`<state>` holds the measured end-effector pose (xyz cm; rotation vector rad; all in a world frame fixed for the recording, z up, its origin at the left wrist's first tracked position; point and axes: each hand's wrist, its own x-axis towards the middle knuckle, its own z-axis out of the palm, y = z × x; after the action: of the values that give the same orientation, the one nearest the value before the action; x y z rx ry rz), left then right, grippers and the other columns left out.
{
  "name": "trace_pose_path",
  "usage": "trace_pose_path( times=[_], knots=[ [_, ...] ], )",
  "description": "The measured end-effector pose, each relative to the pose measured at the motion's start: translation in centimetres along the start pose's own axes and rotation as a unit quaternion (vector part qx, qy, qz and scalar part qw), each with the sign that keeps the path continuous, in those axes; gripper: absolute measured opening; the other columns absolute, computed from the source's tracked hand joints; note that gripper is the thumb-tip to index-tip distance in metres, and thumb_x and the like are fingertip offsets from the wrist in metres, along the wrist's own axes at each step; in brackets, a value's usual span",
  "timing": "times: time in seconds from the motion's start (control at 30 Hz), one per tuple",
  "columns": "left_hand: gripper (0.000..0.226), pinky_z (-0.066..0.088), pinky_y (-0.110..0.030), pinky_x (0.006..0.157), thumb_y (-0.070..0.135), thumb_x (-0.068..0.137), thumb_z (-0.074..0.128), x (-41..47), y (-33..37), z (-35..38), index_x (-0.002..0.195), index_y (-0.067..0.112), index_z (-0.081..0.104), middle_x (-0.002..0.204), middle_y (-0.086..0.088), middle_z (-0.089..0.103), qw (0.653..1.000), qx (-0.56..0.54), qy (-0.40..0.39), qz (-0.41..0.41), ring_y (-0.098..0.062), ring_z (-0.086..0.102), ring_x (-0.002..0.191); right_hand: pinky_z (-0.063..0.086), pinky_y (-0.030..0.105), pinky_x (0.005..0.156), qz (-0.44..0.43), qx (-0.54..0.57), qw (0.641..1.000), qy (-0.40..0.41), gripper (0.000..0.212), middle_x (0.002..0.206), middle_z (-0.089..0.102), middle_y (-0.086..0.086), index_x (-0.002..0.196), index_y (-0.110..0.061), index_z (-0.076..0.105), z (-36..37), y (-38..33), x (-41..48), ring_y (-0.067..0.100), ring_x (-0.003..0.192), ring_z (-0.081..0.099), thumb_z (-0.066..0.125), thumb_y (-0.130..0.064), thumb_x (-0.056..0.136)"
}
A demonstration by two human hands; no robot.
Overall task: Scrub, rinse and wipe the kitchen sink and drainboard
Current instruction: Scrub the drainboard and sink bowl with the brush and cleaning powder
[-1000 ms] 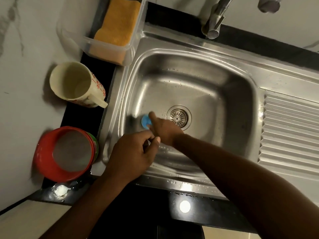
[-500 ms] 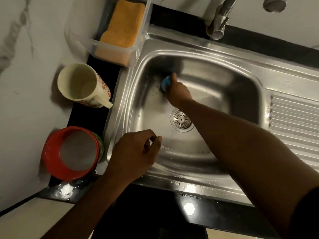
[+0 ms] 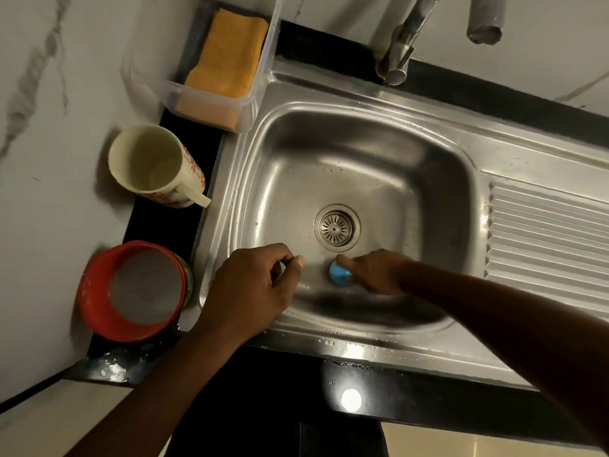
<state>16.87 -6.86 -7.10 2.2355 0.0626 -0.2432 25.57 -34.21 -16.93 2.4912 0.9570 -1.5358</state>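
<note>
The steel sink (image 3: 369, 127) has a round drain strainer (image 3: 336, 227) in the middle of its wet basin. My right hand (image 3: 372, 270) is down in the basin just in front of the drain, gripping a small blue scrubber (image 3: 339, 274) against the sink floor. My left hand (image 3: 250, 288) hovers over the sink's front-left corner with its fingers curled and thumb against the forefinger, holding nothing I can see. The ribbed drainboard (image 3: 547, 239) lies to the right of the basin.
A tap spout (image 3: 395, 57) hangs over the sink's back rim. On the black counter to the left stand a clear plastic box (image 3: 217, 103) with an orange cloth (image 3: 230, 51), a cream mug (image 3: 155, 166) and a red-rimmed tub (image 3: 131, 291).
My right hand has swept the blue scrubber from the basin's back-left wall down to the front, just below the drain. My left hand has stayed at the front-left rim.
</note>
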Motion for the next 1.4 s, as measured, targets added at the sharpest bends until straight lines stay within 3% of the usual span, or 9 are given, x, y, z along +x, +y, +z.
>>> trace_pose_path(
  times=[0.2, 0.43, 0.63, 0.77, 0.87, 1.0, 1.13, 1.27, 1.4],
  knots=[
    [0.025, 0.046, -0.024, 0.054, 0.041, 0.100, 0.064, 0.3, 0.0, 0.5, 0.079, 0.028, 0.065, 0.055, 0.011, 0.055, 1.000, -0.003, -0.006, 0.017, -0.011, 0.058, 0.053, 0.045, 0.035, 0.075, 0.045, 0.094, 0.987, 0.124, 0.056, 0.116, 0.068, 0.012, 0.152, -0.026, 0.015, 0.4, -0.7, 3.2, 0.023, 0.080, 0.060, 0.046, -0.041, 0.108],
    [0.028, 0.053, -0.031, 0.056, 0.047, 0.101, 0.061, 0.4, 0.3, 0.8, 0.080, 0.029, 0.066, 0.058, 0.011, 0.059, 1.000, -0.010, -0.003, 0.022, -0.010, 0.060, 0.055, 0.048, 0.036, 0.084, 0.011, 0.010, 0.999, -0.030, 0.048, 0.120, 0.066, 0.012, 0.146, -0.038, 0.022, 1.9, 0.9, -1.1, 0.030, 0.094, 0.063, 0.044, -0.050, 0.106],
    [0.028, 0.046, -0.022, 0.055, 0.044, 0.101, 0.062, 0.5, 0.2, 0.7, 0.077, 0.029, 0.064, 0.055, 0.014, 0.055, 1.000, -0.006, -0.003, 0.024, -0.009, 0.060, 0.056, 0.050, 0.038, 0.081, 0.107, 0.108, 0.982, 0.112, 0.059, 0.126, 0.067, 0.016, 0.155, -0.022, 0.016, -0.2, 1.9, 0.4, 0.024, 0.086, 0.060, 0.048, -0.037, 0.108],
    [0.029, 0.051, -0.027, 0.055, 0.046, 0.101, 0.061, 0.7, 0.4, 0.8, 0.078, 0.030, 0.063, 0.056, 0.013, 0.056, 0.999, -0.008, -0.007, 0.031, -0.009, 0.059, 0.055, 0.048, 0.038, 0.087, 0.061, 0.103, 0.993, 0.007, 0.059, 0.132, 0.064, 0.016, 0.157, -0.027, 0.016, 2.1, 0.0, -0.3, 0.031, 0.105, 0.065, 0.044, -0.045, 0.108],
    [0.028, 0.053, -0.030, 0.055, 0.045, 0.101, 0.061, 0.9, 0.7, 0.7, 0.078, 0.029, 0.064, 0.056, 0.011, 0.057, 0.999, -0.008, -0.005, 0.035, -0.010, 0.060, 0.055, 0.048, 0.042, 0.100, 0.110, 0.096, 0.989, -0.032, 0.056, 0.138, 0.061, 0.014, 0.156, -0.036, 0.024, 2.7, 1.0, -3.3, 0.034, 0.117, 0.062, 0.029, -0.061, 0.106],
    [0.027, 0.047, -0.023, 0.054, 0.043, 0.100, 0.062, 1.1, 0.7, 0.7, 0.078, 0.028, 0.066, 0.056, 0.012, 0.057, 0.999, -0.007, -0.009, 0.038, -0.010, 0.060, 0.055, 0.053, 0.041, 0.086, 0.209, 0.117, 0.967, 0.085, 0.065, 0.126, 0.066, 0.015, 0.151, -0.017, 0.027, 0.7, 3.6, -2.2, 0.031, 0.104, 0.067, 0.064, -0.030, 0.099],
    [0.027, 0.040, -0.019, 0.054, 0.042, 0.101, 0.063, 1.0, 0.8, 0.9, 0.077, 0.028, 0.065, 0.055, 0.013, 0.056, 0.999, -0.005, -0.016, 0.041, -0.010, 0.059, 0.055, 0.056, 0.040, 0.082, 0.282, 0.233, 0.916, 0.164, 0.070, 0.117, 0.063, 0.017, 0.149, -0.007, 0.026, -1.4, 3.2, 0.9, 0.029, 0.096, 0.064, 0.069, -0.019, 0.095],
    [0.028, 0.040, -0.017, 0.053, 0.040, 0.101, 0.064, 1.1, 1.1, 1.1, 0.077, 0.027, 0.064, 0.055, 0.012, 0.055, 0.998, -0.013, -0.021, 0.049, -0.012, 0.060, 0.057, 0.053, 0.039, 0.080, 0.261, 0.227, 0.934, 0.093, 0.070, 0.128, 0.061, 0.024, 0.148, 0.000, 0.027, 0.6, 1.5, 1.7, 0.036, 0.106, 0.065, 0.066, -0.024, 0.096],
    [0.027, 0.037, -0.014, 0.054, 0.040, 0.101, 0.064, 1.2, 1.3, 0.9, 0.076, 0.027, 0.064, 0.053, 0.013, 0.052, 0.998, -0.022, -0.020, 0.055, -0.010, 0.059, 0.056, 0.057, 0.034, 0.085, 0.317, 0.318, 0.893, -0.005, 0.055, 0.126, 0.061, 0.020, 0.143, 0.004, 0.041, 2.8, -0.6, 0.1, 0.029, 0.105, 0.066, 0.066, -0.017, 0.098]
  ],
)
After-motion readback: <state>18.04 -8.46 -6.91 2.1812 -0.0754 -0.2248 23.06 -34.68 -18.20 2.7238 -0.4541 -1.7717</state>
